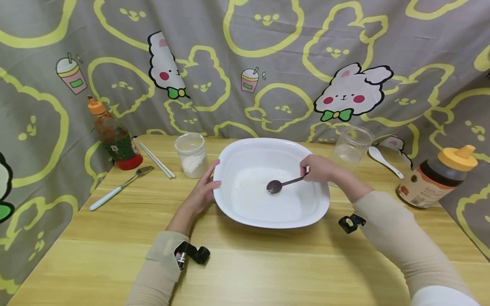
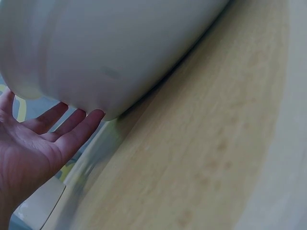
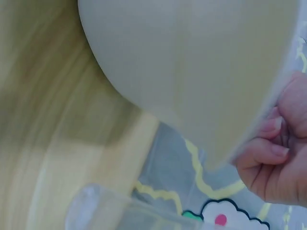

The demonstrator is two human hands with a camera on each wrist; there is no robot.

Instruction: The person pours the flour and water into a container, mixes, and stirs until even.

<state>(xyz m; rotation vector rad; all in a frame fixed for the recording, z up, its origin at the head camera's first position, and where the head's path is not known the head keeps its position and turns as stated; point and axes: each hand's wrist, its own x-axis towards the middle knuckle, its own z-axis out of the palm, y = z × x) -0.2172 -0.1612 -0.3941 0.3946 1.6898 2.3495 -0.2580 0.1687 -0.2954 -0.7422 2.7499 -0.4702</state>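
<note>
A white oval basin (image 1: 306, 212) stands mid-table with what looks like some liquid in its bottom. My left hand (image 1: 203, 190) is at its left side; in the left wrist view the fairly straight fingers (image 2: 79, 129) touch the outer wall from below the rim. Over the basin's right rim, my right hand (image 1: 319, 168) grips a dark spoon (image 1: 274, 187) by its handle, the bowl low inside the basin. Curled fingers of that hand show in the right wrist view, where the basin's wall (image 3: 158, 62) hides the spoon.
Behind the left hand stands a jar of white powder (image 1: 192, 159), with chopsticks (image 1: 157, 160), a fork (image 1: 122, 187) and a red sauce bottle (image 1: 116, 136) farther left. To the right are a clear jar (image 1: 349, 146), a white spoon (image 1: 386, 162) and an orange-capped bottle (image 1: 432, 180).
</note>
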